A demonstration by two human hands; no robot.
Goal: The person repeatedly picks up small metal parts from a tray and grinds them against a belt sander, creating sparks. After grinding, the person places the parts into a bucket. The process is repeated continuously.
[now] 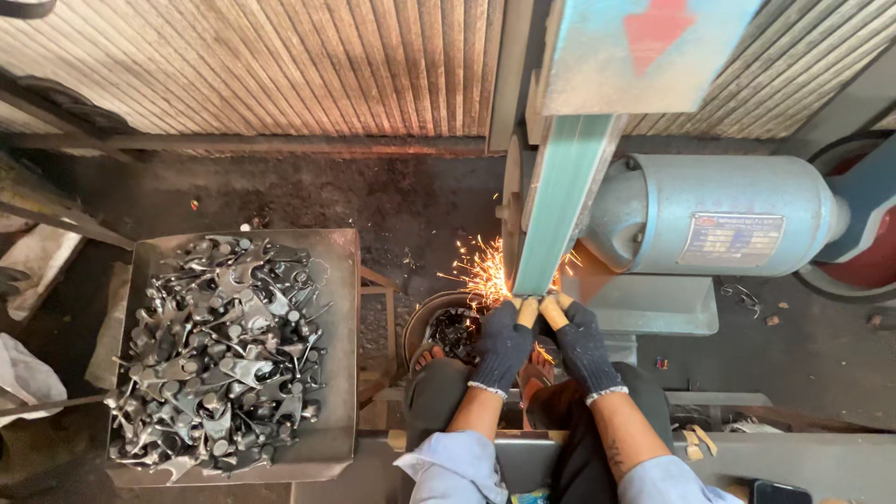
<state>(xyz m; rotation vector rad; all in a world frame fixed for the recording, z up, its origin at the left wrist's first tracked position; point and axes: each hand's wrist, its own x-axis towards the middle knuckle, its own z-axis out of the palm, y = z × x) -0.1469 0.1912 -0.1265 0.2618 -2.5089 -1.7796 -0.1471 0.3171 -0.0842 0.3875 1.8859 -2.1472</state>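
Gloved left hand (502,343) and right hand (581,343) together pinch a small, mostly hidden metal part against the grinding belt (560,201), sparks (481,271) flying; grinding underway, steady pressure needed.

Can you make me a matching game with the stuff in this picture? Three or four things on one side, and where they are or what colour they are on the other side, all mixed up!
Things:
1. metal parts
2. motor
3. sparks
4. hands

Descriptions:
A. pale blue, lying on its side at the right
B. in dark knit gloves, pressed up to the belt
C. piled in a square tray at the left
D. orange, spraying left from the bottom of the belt

Pairs: 1-C, 2-A, 3-D, 4-B
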